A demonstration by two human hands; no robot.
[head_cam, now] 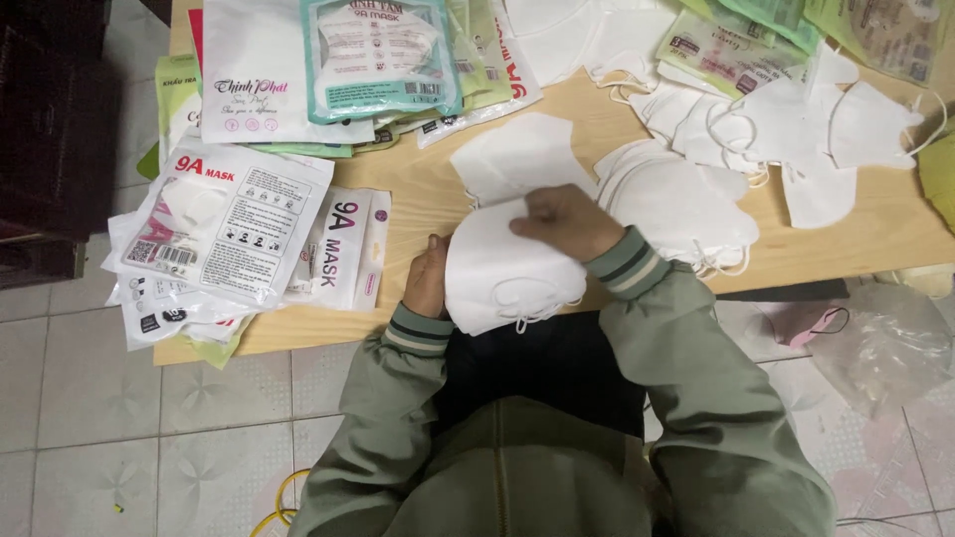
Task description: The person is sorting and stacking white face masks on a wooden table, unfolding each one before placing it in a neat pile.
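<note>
A stack of folded white face masks [502, 273] rests at the near edge of the wooden table [428, 189]. My left hand [428, 278] grips the stack's left side. My right hand [567, 219] presses on its top right corner, fingers closed over the top mask. Another white mask [517, 154] lies just behind the stack. A pile of white masks [676, 204] with ear loops sits to the right of my right hand.
Printed plastic mask packets [229, 224] are heaped at the table's left, more packets [378, 60] at the back. Loose white masks [796, 129] spread at the back right. A clear plastic bag [885, 348] and a pink mask [801, 323] lie on the tiled floor at the right.
</note>
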